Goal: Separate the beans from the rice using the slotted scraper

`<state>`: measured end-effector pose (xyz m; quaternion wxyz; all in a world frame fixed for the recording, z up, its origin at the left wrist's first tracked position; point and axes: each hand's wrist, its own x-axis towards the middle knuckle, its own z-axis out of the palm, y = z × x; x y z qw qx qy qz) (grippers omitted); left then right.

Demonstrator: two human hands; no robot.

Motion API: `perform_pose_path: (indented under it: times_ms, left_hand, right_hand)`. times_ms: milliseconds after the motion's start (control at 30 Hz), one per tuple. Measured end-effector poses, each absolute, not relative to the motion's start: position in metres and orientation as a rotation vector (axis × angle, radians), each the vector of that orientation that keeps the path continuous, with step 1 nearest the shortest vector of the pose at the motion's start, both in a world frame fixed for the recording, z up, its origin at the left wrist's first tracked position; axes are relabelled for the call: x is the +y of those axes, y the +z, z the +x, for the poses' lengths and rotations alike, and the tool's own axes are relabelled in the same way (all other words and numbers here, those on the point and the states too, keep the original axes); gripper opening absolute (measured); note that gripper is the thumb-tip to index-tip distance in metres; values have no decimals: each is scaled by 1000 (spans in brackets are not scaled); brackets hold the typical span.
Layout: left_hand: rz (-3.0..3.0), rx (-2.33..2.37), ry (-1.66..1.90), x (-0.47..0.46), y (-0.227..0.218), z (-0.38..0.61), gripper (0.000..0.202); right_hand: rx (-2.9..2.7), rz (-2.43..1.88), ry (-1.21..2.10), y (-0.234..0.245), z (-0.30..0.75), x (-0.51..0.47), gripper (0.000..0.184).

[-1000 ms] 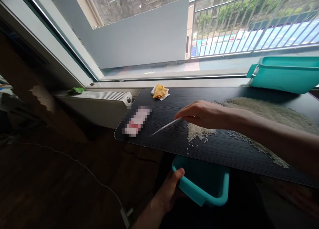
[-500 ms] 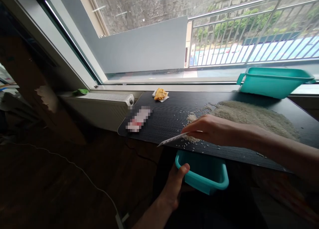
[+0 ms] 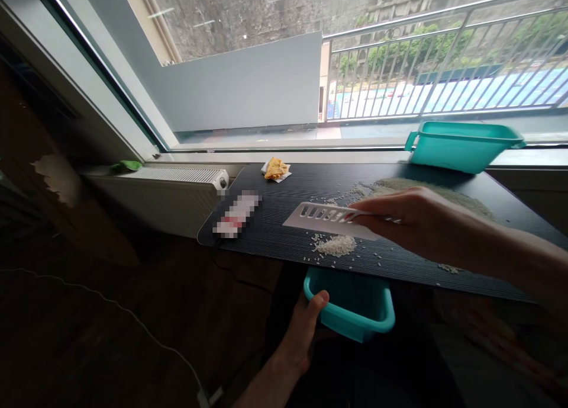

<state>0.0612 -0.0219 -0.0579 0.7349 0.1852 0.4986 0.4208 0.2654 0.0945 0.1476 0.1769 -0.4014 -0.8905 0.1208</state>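
Observation:
My left hand grips the near-left rim of a teal plastic bin, thumb over the edge, below the table's front edge. The inside of the bin is dark, so I cannot tell what lies in it. My right hand pinches a thin white slotted plastic scraper just above the tabletop. A small heap of white rice lies in front of the scraper, with loose grains around it. Behind my right hand, a broad spread of rice is partly covered by the hand.
The black table stands against a window. At its back right sits a second teal bin. A yellow crumpled cloth and a blurred-out flat object lie on the left. A radiator adjoins the table; a white cable crosses the floor.
My right hand has lifted the scraper up and back from the front edge, turning its slotted face into view and uncovering the small rice heap. My left hand keeps hold of the bin.

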Motion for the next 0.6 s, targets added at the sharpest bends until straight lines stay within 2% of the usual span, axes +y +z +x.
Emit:
perform_pose_path:
  times_ms: [267, 433, 533, 600]
  left_hand:
    - [460, 1084, 921, -22, -60, 57, 86]
    - [478, 1093, 946, -25, -64, 51, 84]
    - [470, 1110, 939, -24, -68, 47, 82]
    - [468, 1114, 921, -22, -68, 44, 80]
  right_hand:
    - [-2401, -1379, 111, 126, 299, 89, 47]
    - [-2239, -1501, -36, 108, 323, 72, 52]
    - [-2091, -1527, 51, 103, 341, 49, 59]
    - [-2021, -1512, 244, 101, 343, 39, 67]
